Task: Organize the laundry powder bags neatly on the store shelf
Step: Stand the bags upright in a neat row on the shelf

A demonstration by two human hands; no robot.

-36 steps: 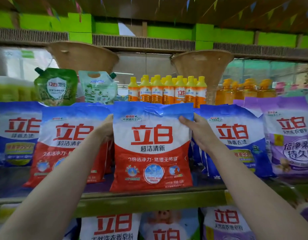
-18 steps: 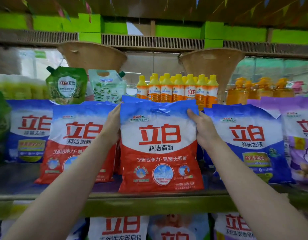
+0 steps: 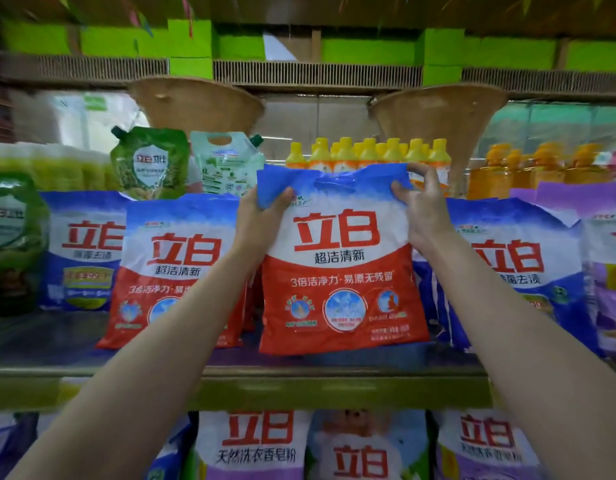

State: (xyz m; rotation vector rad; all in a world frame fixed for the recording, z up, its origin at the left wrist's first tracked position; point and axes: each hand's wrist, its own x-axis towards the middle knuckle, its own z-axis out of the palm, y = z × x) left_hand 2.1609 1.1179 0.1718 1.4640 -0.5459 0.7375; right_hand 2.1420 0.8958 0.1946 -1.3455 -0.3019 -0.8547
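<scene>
Laundry powder, in a red-and-white bag (image 3: 341,271) with a blue top, stands upright at the middle of the shelf (image 3: 299,389), its bottom edge near the front lip, and we hold it by its two upper corners. Our left hand (image 3: 261,216) grips the upper left corner, the thumb lying over the front of the blue band and the fingers hidden behind it. Our right hand (image 3: 420,206) pinches the upper right corner, thumb on the front, fingers curled over the top edge. The hands are apart, one at each side of the bag, both clamped on it. Just left of it stands a second red-and-white bag (image 3: 174,268), partly hidden by our left forearm, and further left a blue-and-white bag (image 3: 84,251). To the right, behind our right forearm, stands another blue-and-white bag (image 3: 514,268), and beyond it a purple bag (image 3: 608,268) at the frame's edge. Behind the row we see a green pouch (image 3: 150,164) and a pale green pouch (image 3: 226,164) with spouts, then a cluster of orange bottles with yellow caps (image 3: 368,154) just behind the held bag's top. Two woven baskets (image 3: 195,102) hang upside down from above. On the lower shelf more bags (image 3: 258,445) stand side by side; their lower parts are cut off by the frame.
</scene>
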